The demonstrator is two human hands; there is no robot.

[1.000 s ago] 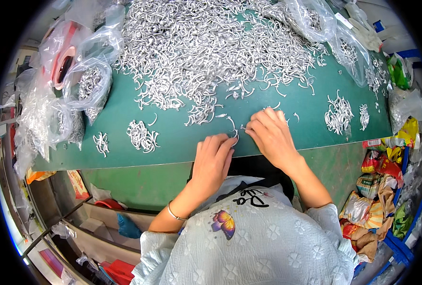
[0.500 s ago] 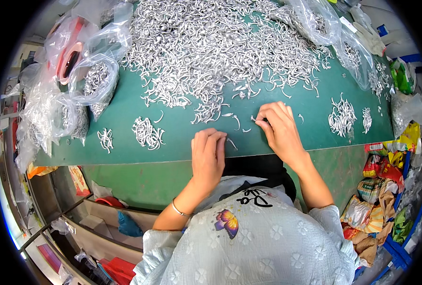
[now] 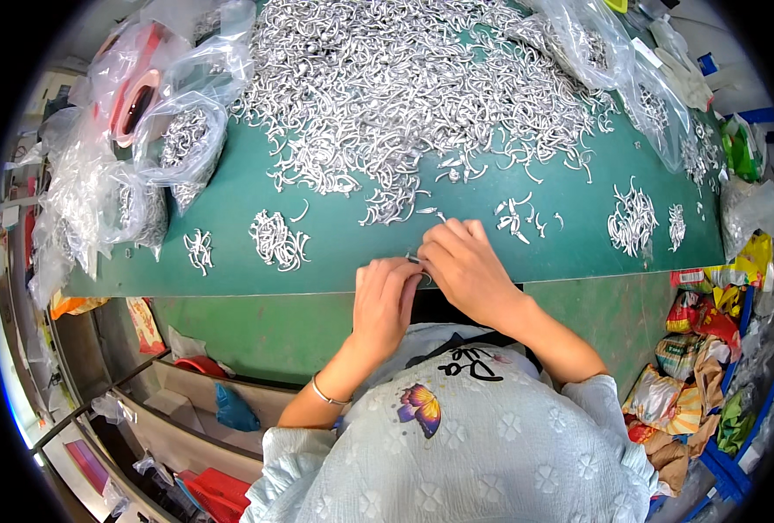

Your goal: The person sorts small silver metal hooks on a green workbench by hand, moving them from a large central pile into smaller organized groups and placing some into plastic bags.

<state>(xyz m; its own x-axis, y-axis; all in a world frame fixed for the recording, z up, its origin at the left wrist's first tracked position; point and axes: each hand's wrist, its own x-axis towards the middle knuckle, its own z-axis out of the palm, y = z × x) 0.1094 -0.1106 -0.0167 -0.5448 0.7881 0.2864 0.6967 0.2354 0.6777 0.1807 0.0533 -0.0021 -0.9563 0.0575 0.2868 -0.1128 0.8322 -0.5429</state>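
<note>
My left hand is at the near edge of the green table, thumb and fingers pinched together. My right hand comes in against it, its fingertips also pinched. Between the two sets of fingertips shows a small curved silver metal piece, mostly hidden by the fingers. Just beyond the hands, a large heap of similar curved silver pieces spreads across the table. Several loose pieces lie beyond and to the right of my right hand.
Small piles of silver pieces lie at left and right on the green table. Clear plastic bags of pieces stand at the left, with another bag at the far right. Colourful packages fill the right-hand shelf.
My right hand has moved left and nearer, meeting my left hand, which has stayed about where it was. Several loose pieces now show on the table near where my right hand was.
</note>
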